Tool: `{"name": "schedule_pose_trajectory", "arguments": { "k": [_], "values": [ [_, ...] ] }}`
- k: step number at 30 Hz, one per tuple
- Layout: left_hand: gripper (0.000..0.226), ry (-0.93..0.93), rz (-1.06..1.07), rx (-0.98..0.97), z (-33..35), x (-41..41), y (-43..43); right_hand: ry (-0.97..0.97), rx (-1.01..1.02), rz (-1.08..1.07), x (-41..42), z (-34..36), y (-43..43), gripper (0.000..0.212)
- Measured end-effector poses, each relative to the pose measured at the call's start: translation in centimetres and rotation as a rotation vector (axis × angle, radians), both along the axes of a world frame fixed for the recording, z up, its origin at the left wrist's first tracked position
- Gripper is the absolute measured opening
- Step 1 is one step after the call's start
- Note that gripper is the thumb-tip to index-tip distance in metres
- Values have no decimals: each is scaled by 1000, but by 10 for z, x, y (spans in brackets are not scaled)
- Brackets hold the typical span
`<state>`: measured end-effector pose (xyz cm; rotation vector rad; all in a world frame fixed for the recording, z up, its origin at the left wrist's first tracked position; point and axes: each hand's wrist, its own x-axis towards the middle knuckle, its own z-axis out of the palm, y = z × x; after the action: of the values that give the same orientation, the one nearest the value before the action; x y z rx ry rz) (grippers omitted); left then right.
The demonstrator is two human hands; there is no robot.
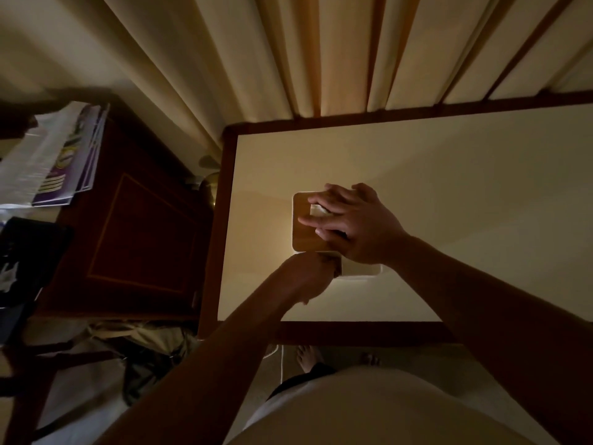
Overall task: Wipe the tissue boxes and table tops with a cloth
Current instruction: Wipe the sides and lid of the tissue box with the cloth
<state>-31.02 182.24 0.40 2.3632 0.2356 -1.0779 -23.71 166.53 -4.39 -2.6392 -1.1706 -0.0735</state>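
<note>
Tissue box (303, 239) lies under the right hand (356, 226), fingers flat across its lid; the left hand (308, 277) meets its near side, grip unreadable in shadow.

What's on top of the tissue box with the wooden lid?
The right hand lies flat on the tan wooden lid, fingers straight across a white tissue poking up. The hand covers the rest of the tissue and the lid's right half.
</note>
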Motion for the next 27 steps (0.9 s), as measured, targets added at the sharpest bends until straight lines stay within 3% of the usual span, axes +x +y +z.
{"name": "schedule_pose_trajectory", "arguments": {
  "k": [4, 9, 17, 23, 27],
  "values": [
    [38, -94, -171, 122, -10, -12, 7, 2, -10, -18, -2, 1, 1, 41],
    [42, -152, -40, 122, -31, -8, 12, 39, -14, -13, -2, 4, 1, 43],
    [45, 12, 35, 8, -20, -9, 15, 43, -27, -25, -3, 3, 0, 44],
    [46, 111, -49, 115, -18, 6, 5, 55, -3, -40, -3, 3, 2, 42],
    [49, 52, -8, 115, -21, 4, 6, 48, 5, -36, -4, 3, 3, 42]
  ]
}}
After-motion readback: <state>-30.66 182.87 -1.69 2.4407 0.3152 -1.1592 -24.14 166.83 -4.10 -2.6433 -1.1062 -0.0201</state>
